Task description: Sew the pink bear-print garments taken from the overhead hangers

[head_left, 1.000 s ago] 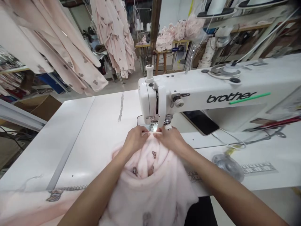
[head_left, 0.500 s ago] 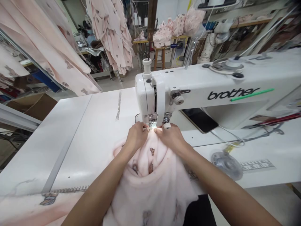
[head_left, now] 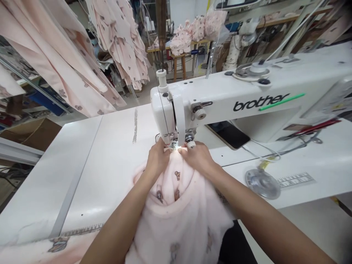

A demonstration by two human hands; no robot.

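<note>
I see a white bench (head_left: 82, 165) in a crowded workshop. Pink garments (head_left: 82, 84) hang from rails on the left. Behind stand a wooden post (head_left: 161, 29) and a table (head_left: 178, 64) heaped with pink bundles (head_left: 192, 31). A cardboard box (head_left: 33, 134) sits low left.

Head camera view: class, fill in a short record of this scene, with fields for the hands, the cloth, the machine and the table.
Hands: left hand and right hand pinch one cloth edge, close together, at the needle.
Cloth: pink fabric with small brown prints, bunched toward the person.
Machine: white sewing machine marked "brother", lamp lit.
Table: white table; dark phone under the machine arm; clear disc at right.
Background: hanging garments, left.
</note>
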